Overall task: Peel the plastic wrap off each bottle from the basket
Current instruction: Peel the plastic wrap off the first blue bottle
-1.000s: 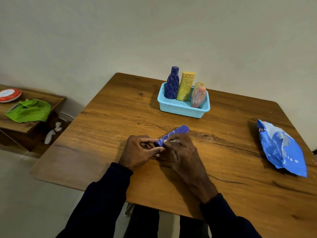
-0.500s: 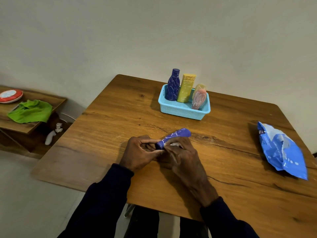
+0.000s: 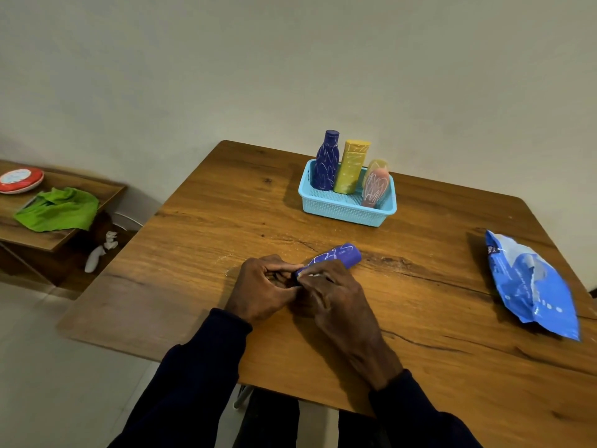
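Peeling is the step now, it seems. The left hand [image 3: 261, 287] pinches the near end of the purple bottle [image 3: 340, 255]; the right hand [image 3: 336, 295] curls over it, picking at the wrap [image 3: 324, 260]. The bottle lies on the bench [image 3: 226, 221], poking out past the hands toward the basket [image 3: 342, 212]. Next they need a loose edge to pull.

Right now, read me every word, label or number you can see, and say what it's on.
No text is readable.
On the blue bag: white logo and small print, too blurred.
On the purple bottle: pale print, too small.
On the red round tin: pale label, too blurred.
On the dark blue bottle, yellow bottle and pink bottle in the basket: only pale squiggles, no lettering seen.
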